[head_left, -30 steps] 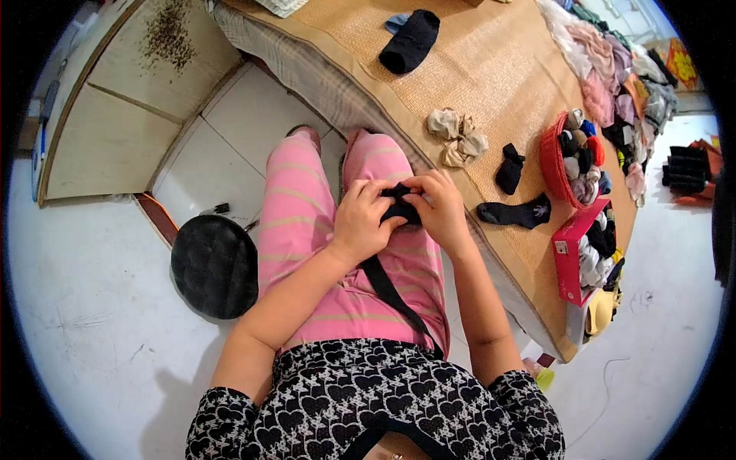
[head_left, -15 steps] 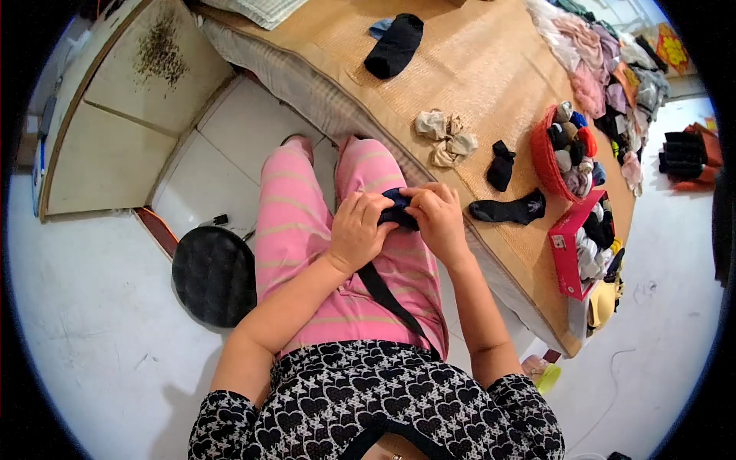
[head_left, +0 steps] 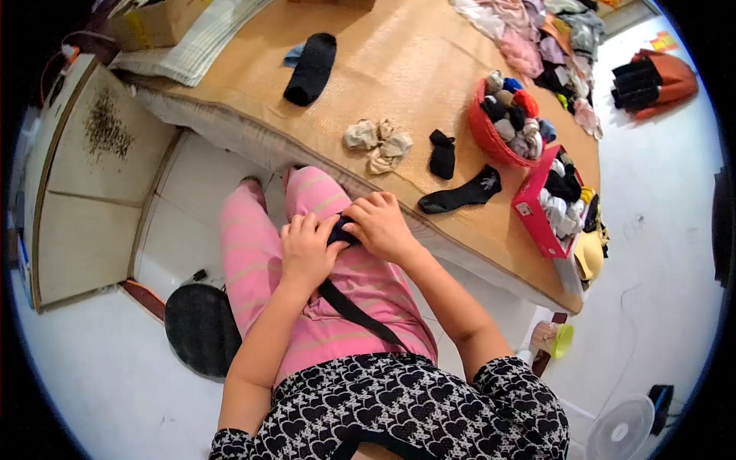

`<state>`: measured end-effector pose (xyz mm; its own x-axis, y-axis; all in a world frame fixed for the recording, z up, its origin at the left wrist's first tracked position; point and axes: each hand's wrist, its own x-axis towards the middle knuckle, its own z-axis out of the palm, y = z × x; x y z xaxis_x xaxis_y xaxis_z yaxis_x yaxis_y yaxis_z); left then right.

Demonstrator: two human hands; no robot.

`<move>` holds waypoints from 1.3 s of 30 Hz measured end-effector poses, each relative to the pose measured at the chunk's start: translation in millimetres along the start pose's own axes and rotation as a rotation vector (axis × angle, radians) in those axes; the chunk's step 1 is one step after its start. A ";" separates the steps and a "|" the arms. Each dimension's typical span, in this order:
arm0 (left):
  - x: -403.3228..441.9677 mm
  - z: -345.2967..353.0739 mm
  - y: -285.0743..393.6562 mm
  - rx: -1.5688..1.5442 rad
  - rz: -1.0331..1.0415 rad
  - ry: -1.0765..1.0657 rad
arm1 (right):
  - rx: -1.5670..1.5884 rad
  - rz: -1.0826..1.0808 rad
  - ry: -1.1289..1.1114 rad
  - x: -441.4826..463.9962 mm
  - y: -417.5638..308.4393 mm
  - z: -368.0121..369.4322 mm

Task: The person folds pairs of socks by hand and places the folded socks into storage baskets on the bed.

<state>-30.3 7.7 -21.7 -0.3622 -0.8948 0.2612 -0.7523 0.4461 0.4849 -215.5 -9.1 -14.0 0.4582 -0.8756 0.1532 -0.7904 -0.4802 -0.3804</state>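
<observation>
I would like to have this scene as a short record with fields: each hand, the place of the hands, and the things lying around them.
Left hand: gripping a dark cloth item
Right hand: gripping the same item from the other side
Place of hands: over the lap, at the pink striped trousers
On the woven mat: flat dark sock, small black bundle, beige cloth
Red basket: small bundles, several colours
Pink box: white and dark cloth pieces
Floor: round black seat
Held item's exact kind: cannot tell
</observation>
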 end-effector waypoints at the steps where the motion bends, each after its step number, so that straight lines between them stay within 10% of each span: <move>1: 0.1 -0.6 1.0 0.008 -0.018 -0.013 | 0.015 0.010 -0.034 -1.4 3.2 -0.1; 10: -5.6 7.0 0.9 -0.046 -0.009 -0.033 | 0.305 -0.003 -0.131 -27.5 26.3 -8.1; 18: -6.9 5.8 -14.4 -0.315 0.014 -0.023 | 0.695 -0.044 0.232 -22.3 2.6 16.7; 28: -18.5 13.8 -0.8 -1.087 -0.333 -0.150 | 1.436 0.608 0.214 -23.4 -28.0 24.0; 34: -13.5 10.5 4.6 -1.687 -0.505 -0.179 | 2.137 0.708 0.117 -26.2 -36.1 16.2; 39: -16.5 14.9 -3.6 -1.636 -0.567 -0.106 | 2.066 0.626 0.092 -21.7 -42.1 18.2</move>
<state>-29.8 20.6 -40.1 -0.3541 -0.9024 -0.2457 0.4777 -0.4004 0.7820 -184.8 31.1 -17.9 0.3179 -0.8835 -0.3441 0.6869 0.4647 -0.5587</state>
